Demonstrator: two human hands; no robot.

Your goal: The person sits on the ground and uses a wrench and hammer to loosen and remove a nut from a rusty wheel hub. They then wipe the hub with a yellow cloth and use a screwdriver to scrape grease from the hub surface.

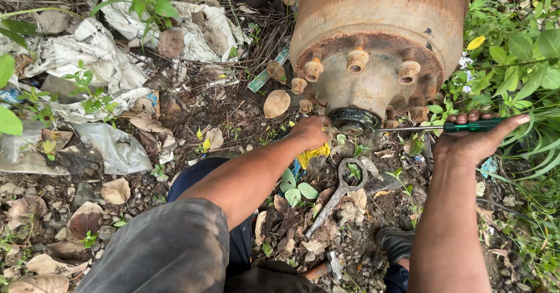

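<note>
Right hand (475,141) closed around the green plastic handle of a long, thin-shafted screwdriver (431,128), fingertips curled over the top of the handle. Long axis of the screwdriver near level, running straight from the right hand toward the left hand, tip pointing at the dark, greasy round centre opening (353,119) of a big rusty steel wheel hub (379,42) ringed with corroded studs and nuts. Left hand (309,132) balled at the lower left edge of that opening, pressed against a crumpled yellow rag (312,154); whether gripping the rag or only resting on it, cannot tell. Below and between the two hands, on dirt and dead leaves, a worn grey metal ring spanner (337,195) lying slantwise, ring end up toward the hub. Nearer the body, below the spanner, a hammer with a wooden handle (326,268), partly hidden. Left of the left forearm, crumpled whitish plastic sheeting (93,53); right of the right hand, green weeds (519,59).
</note>
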